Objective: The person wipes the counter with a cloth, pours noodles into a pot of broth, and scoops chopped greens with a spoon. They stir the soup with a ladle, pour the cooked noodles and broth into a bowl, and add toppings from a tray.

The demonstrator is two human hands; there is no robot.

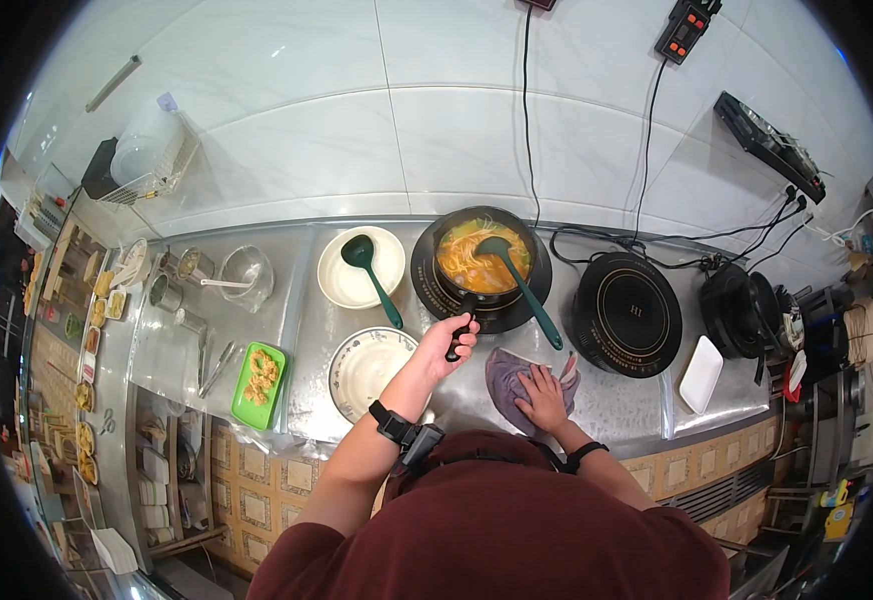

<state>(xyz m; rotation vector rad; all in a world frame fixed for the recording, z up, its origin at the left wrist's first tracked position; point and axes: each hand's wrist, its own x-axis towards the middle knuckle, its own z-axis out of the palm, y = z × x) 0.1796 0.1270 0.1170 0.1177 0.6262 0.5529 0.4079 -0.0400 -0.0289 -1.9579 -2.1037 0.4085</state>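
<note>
My left hand (449,345) is closed around the black handle of a pot (469,300). Orange soup (472,265) with noodles and green bits fills the pot, which stands on a round black induction cooker (425,285). A dark green ladle (529,295) leans in the soup, its handle reaching over the rim towards me. Spread flat, my right hand (545,398) lies on a crumpled purple-grey cloth (507,385) on the steel counter. Just left of my left hand is a white bowl with a patterned rim (357,370).
Behind that bowl, another white bowl (332,285) holds a second green ladle (367,265). A green tray (259,385) with fried food and tongs (219,367) lie left. Rightward are another induction cooker (625,315), a white tray (700,375) and black cables (637,240).
</note>
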